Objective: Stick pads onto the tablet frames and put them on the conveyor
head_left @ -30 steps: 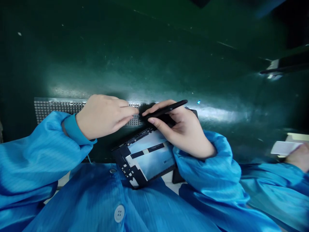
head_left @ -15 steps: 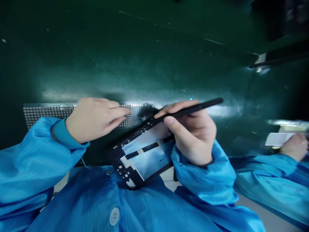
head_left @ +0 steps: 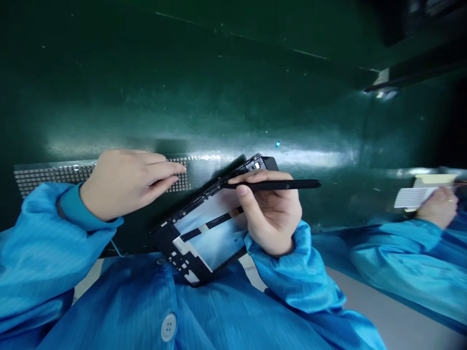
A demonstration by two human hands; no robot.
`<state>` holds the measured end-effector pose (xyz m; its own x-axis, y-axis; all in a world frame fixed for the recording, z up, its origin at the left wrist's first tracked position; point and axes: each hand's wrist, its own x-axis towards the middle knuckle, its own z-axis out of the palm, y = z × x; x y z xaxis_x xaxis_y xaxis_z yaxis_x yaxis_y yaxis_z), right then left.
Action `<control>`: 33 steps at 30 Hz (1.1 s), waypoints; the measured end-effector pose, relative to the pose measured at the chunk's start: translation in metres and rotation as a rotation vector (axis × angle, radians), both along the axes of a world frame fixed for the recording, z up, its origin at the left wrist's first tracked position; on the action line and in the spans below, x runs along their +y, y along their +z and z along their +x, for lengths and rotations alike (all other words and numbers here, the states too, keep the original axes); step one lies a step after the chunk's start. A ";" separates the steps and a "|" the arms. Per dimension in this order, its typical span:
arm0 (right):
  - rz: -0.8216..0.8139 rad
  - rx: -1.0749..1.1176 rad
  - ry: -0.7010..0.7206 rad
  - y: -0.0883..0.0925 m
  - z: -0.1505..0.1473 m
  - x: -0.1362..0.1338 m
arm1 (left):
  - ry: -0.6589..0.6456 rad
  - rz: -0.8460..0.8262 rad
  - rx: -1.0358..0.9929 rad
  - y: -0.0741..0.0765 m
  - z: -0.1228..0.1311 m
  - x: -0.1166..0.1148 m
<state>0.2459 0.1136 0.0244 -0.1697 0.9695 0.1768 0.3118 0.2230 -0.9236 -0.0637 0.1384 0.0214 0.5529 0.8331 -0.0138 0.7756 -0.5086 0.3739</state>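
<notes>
My right hand (head_left: 275, 214) grips a slim black pen-like tool (head_left: 292, 184) between thumb and fingers. Its tip meets the upper long edge of an opened tablet-like device (head_left: 226, 243), whose inside faces up with a dark frame, a pale bluish panel and a dark strip across it. The device lies tilted near my body, partly hidden under that hand. To the left, my left hand (head_left: 127, 182) hovers over or rests on a clear sheet of small grey squares (head_left: 47, 177). Its thumb and forefinger are pinched together; anything between them is too small to make out.
A dark green work surface (head_left: 175, 107) spreads ahead, with a tiny blue bit (head_left: 278, 144) on it. At right, another person's hand (head_left: 438, 206) holds a white striped card (head_left: 410, 198). A dark object (head_left: 430, 80) stands at the far right.
My right hand has shifted left and down along the device, and the tool has swung flatter, its tip now on the upper edge. My left hand stays pinched by the sheet; the view has shifted slightly.
</notes>
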 end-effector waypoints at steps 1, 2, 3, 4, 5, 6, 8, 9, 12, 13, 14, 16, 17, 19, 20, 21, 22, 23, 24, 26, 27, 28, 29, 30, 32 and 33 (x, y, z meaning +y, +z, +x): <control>0.014 -0.037 0.010 0.003 0.001 0.000 | 0.002 -0.007 0.010 0.001 0.000 0.000; 0.029 -0.078 0.029 0.008 0.001 0.000 | 0.002 -0.016 0.019 0.001 0.001 0.000; 0.039 -0.112 0.051 0.013 0.001 0.001 | 0.000 -0.026 0.026 0.002 0.001 0.000; 0.041 -0.138 0.077 0.018 0.001 0.003 | -0.003 -0.033 0.029 0.002 0.001 0.001; 0.035 -0.154 0.107 0.024 0.000 0.007 | -0.006 -0.037 0.031 0.003 0.001 0.001; 0.017 -0.165 0.139 0.028 -0.002 0.012 | -0.007 -0.041 0.033 0.003 0.002 0.002; -0.032 -0.195 0.242 0.034 -0.009 0.026 | -0.002 -0.040 0.038 0.003 0.003 0.002; -0.050 -0.217 0.308 0.035 -0.013 0.034 | 0.002 -0.040 0.043 0.004 0.003 0.002; -0.106 -0.284 0.481 0.030 -0.023 0.052 | 0.010 -0.064 0.058 0.004 0.005 0.002; -0.121 -0.290 0.505 0.028 -0.025 0.055 | 0.013 -0.077 0.062 0.004 0.006 0.002; -0.131 -0.288 0.510 0.025 -0.026 0.056 | 0.015 -0.088 0.063 0.005 0.006 0.002; -0.135 -0.265 0.499 0.023 -0.026 0.056 | 0.017 -0.094 0.059 0.004 0.006 0.002; -0.127 -0.251 0.489 0.022 -0.025 0.055 | 0.016 -0.091 0.054 0.004 0.006 0.002; -0.120 -0.245 0.482 0.022 -0.023 0.054 | 0.017 -0.087 0.043 0.004 0.006 0.002; -0.122 -0.250 0.486 0.022 -0.023 0.053 | 0.019 -0.087 0.041 0.004 0.006 0.002; -0.124 -0.258 0.491 0.023 -0.023 0.054 | 0.022 -0.088 0.042 0.005 0.006 0.002; -0.125 -0.267 0.495 0.023 -0.024 0.054 | 0.023 -0.092 0.047 0.005 0.006 0.002; -0.125 -0.275 0.498 0.023 -0.024 0.055 | 0.023 -0.097 0.052 0.005 0.006 0.002; -0.122 -0.280 0.500 0.023 -0.025 0.056 | 0.024 -0.103 0.057 0.006 0.006 0.002; -0.117 -0.252 0.488 0.024 -0.025 0.055 | 0.027 -0.109 0.061 0.006 0.006 0.002; -0.129 -0.210 0.474 0.024 -0.023 0.053 | 0.028 -0.108 0.059 0.005 0.006 0.002; -0.145 -0.154 0.442 0.024 -0.021 0.051 | 0.028 -0.104 0.057 0.005 0.005 0.002; -0.156 -0.094 0.386 0.023 -0.019 0.046 | 0.026 -0.097 0.052 0.004 0.004 0.002; -0.150 -0.040 0.304 0.022 -0.015 0.041 | 0.022 -0.087 0.045 0.003 0.004 0.002; -0.087 0.027 0.108 0.017 -0.008 0.030 | 0.011 -0.069 0.032 0.002 0.002 0.002; -0.042 0.039 0.024 0.014 -0.005 0.025 | 0.008 -0.061 0.022 0.001 0.001 0.002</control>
